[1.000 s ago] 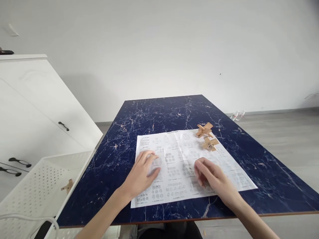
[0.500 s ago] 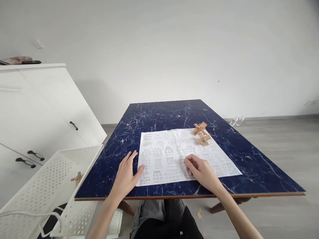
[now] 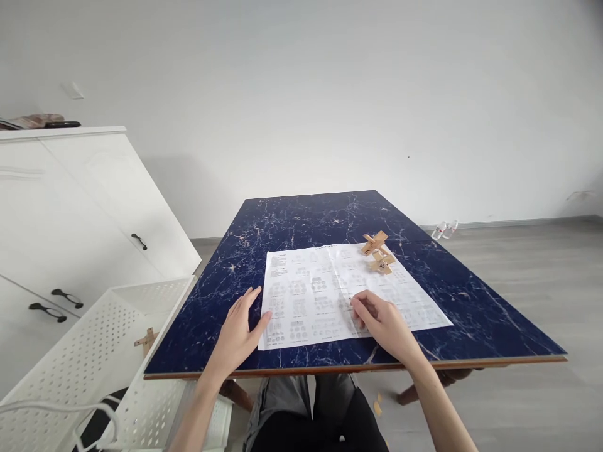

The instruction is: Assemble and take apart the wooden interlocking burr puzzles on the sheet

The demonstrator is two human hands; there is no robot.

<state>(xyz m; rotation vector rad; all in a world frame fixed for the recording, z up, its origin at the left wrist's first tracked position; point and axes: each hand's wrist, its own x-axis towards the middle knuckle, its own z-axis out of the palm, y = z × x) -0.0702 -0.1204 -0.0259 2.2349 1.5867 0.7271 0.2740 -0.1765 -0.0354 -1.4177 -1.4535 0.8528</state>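
A white printed sheet (image 3: 320,270) with small diagrams and fold creases lies flat on the dark blue marbled table (image 3: 292,220). My left hand (image 3: 242,326) rests at its left edge, fingers spread, with the thumb touching the paper. Over the lower right part of the sheet, my right hand (image 3: 379,320) is closed, thumb and index finger together; anything between the fingertips is hidden or too small to name. Beyond it, on the sheet's upper right, sit two wooden interlocking puzzle pieces, one lettered (image 3: 382,263) and the other just behind it (image 3: 374,242).
Left of the table stands a white perforated basket (image 3: 89,339) with another wooden piece (image 3: 147,340) and a white cable (image 3: 61,405). A white cabinet (image 3: 94,194) is behind it. Clear bottles (image 3: 444,230) are past the table's right edge, and yellowish scraps (image 3: 377,407) lie on the floor.
The view has shifted slightly. Both hands stay at nearly the same spots on the sheet, and the wooden pieces have not moved.
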